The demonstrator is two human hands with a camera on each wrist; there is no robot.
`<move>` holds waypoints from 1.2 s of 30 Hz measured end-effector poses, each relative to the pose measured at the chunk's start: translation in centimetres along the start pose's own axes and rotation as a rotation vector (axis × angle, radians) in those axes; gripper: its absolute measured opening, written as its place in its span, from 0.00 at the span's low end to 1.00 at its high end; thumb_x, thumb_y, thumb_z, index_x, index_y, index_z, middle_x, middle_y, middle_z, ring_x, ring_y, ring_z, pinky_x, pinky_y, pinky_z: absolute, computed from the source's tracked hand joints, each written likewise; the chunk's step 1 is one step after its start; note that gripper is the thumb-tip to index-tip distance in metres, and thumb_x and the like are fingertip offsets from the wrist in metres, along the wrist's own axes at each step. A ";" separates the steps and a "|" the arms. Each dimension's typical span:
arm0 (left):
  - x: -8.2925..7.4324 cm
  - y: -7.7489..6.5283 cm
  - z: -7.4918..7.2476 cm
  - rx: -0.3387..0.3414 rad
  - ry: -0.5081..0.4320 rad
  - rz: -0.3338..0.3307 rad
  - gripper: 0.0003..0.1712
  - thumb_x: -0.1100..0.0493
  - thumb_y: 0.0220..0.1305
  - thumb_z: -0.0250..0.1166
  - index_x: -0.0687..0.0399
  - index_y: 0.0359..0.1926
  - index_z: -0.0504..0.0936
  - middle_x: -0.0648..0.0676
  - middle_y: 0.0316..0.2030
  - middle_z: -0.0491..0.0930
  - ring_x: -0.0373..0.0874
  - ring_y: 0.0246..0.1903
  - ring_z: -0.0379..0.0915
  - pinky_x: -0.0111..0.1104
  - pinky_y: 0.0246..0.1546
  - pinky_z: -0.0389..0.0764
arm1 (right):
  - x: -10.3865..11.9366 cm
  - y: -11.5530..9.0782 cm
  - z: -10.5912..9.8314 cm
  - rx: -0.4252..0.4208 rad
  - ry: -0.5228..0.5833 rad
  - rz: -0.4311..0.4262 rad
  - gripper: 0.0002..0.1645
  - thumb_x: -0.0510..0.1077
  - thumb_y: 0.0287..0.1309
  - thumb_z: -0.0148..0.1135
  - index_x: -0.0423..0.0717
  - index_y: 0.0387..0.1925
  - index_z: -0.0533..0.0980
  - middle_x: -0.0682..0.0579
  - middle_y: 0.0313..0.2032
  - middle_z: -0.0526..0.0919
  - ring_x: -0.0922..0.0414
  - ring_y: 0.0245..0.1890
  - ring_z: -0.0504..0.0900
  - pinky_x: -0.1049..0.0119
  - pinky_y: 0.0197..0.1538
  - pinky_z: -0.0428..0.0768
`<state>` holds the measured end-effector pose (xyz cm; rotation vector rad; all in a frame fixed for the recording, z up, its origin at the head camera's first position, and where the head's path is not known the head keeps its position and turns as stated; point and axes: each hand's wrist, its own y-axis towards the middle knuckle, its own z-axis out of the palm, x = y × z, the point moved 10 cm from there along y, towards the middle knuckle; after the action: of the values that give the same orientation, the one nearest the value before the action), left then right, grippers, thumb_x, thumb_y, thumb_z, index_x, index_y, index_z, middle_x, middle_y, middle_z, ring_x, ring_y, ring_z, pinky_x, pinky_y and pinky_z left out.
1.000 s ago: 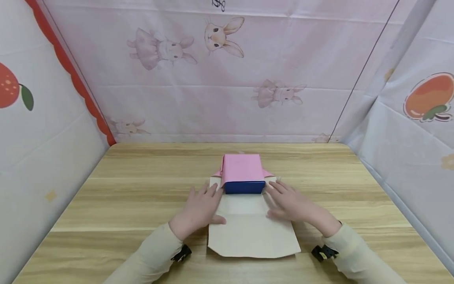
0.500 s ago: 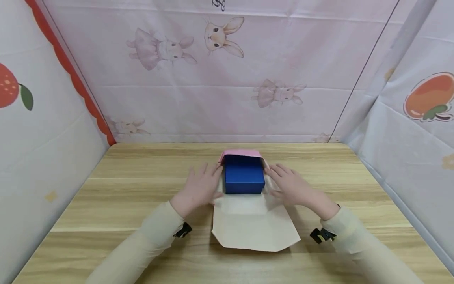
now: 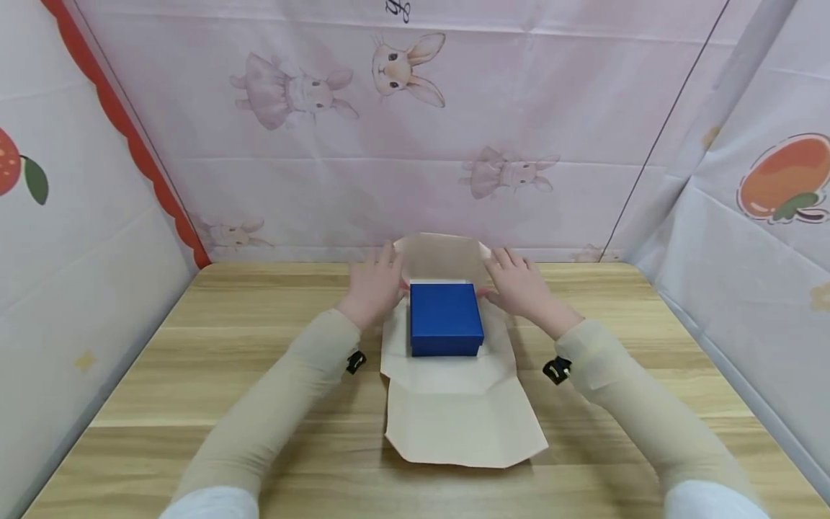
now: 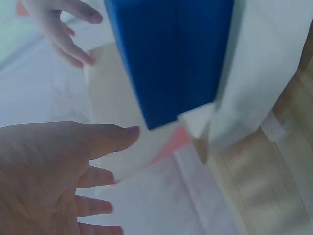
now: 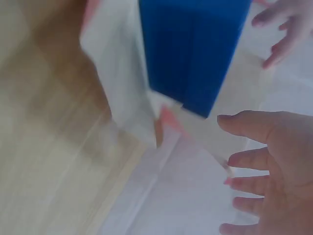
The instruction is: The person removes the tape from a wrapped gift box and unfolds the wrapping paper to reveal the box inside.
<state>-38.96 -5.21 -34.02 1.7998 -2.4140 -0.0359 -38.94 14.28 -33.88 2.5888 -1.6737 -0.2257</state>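
A blue box (image 3: 444,310) with a lid sits on a creased sheet of paper (image 3: 454,425), cream on the inside with pink showing at its edges. Behind the box, the paper's far flap (image 3: 444,258) stands up, cream side facing me. My left hand (image 3: 374,288) is at the flap's left edge, fingers extended. At the right edge is my right hand (image 3: 519,288), its fingers likewise extended and spread. In the left wrist view the thumb (image 4: 115,137) points toward the box corner without touching it. The right wrist view shows fingertips (image 5: 234,182) right at the flap's edge.
Everything lies on a wood-grain table (image 3: 259,310). A pink rabbit-print cloth (image 3: 551,86) hangs behind it, and white fruit-print cloths (image 3: 733,238) flank both sides. Black wrist cameras (image 3: 557,370) are strapped under the sleeves.
The pink-backed flap has unfolded off the box's top and swung away to stand behind it. Both hands have moved forward along the box's sides with it, uncovering the box.
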 end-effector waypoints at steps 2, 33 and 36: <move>0.5 1.0 0.6 0.015 -0.005 -0.025 0.44 0.41 0.66 0.60 0.52 0.75 0.54 0.63 0.76 0.46 0.64 0.72 0.51 0.66 0.63 0.62 | -0.6 1.1 0.7 0.041 -0.001 0.022 0.43 0.61 0.63 0.60 0.40 0.69 0.62 0.35 0.73 0.53 0.37 0.75 0.49 0.35 0.70 0.57; 2.4 5.5 11.9 0.332 -0.195 -0.018 0.34 0.35 0.73 0.43 0.27 0.76 0.46 0.59 0.78 0.34 0.62 0.77 0.25 0.70 0.68 0.41 | -3.9 5.3 11.2 0.367 0.709 0.319 0.56 0.78 0.60 0.42 0.55 0.77 0.39 0.49 0.78 0.29 0.40 0.76 0.26 0.34 0.73 0.32; 3.4 4.5 11.5 0.347 -0.215 -0.043 0.38 0.30 0.70 0.42 0.28 0.76 0.44 0.59 0.78 0.35 0.62 0.77 0.26 0.71 0.67 0.41 | -4.1 5.2 11.5 0.400 0.582 0.225 0.49 0.70 0.66 0.46 0.56 0.77 0.41 0.45 0.77 0.29 0.39 0.76 0.26 0.34 0.73 0.33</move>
<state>-45.60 -7.84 -44.71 2.0880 -2.6650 0.2091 -47.02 16.22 -44.18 2.3135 -1.8708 0.8630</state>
